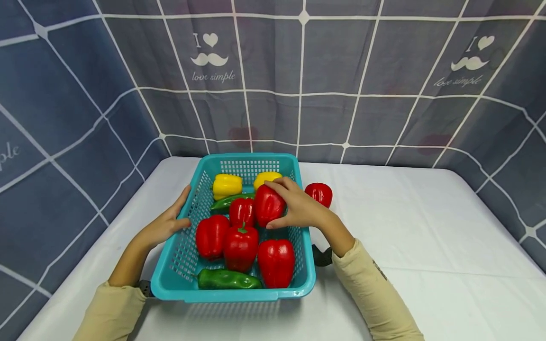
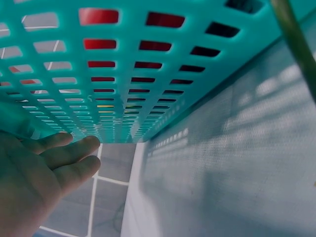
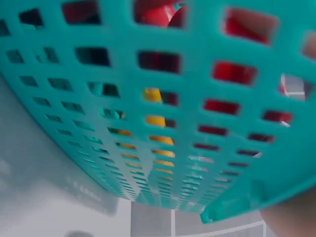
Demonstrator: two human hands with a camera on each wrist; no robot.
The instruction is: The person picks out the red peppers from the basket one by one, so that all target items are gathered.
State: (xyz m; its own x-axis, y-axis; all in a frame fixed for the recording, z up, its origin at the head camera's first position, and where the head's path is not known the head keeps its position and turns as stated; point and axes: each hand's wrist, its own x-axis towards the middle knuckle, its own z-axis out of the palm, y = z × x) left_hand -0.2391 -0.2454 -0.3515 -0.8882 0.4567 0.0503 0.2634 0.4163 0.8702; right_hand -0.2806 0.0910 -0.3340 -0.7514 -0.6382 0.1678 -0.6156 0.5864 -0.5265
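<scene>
A turquoise plastic basket (image 1: 307,279) with perforated walls holds several red bell peppers, two yellow bell peppers and two long green peppers. My right hand (image 1: 298,203) reaches over its right rim and grips a red bell pepper (image 1: 268,204), thumb in front and fingers over the top. That pepper overlaps a smaller red bell pepper (image 1: 241,211) beside it. At the left rim rests my left hand (image 1: 166,222), thumb over the edge. In the left wrist view its fingers (image 2: 74,153) are extended along the outer basket wall (image 2: 123,54). The basket wall (image 3: 192,98) mostly hides the peppers in the right wrist view.
Outside the basket, a red bell pepper (image 1: 320,193) lies on the white tabletop (image 1: 426,227) past its right side. The yellow bell peppers (image 1: 227,186) sit at the basket's far end, a green pepper (image 1: 230,279) at its near end. A grey checked curtain (image 1: 328,57) surrounds the table.
</scene>
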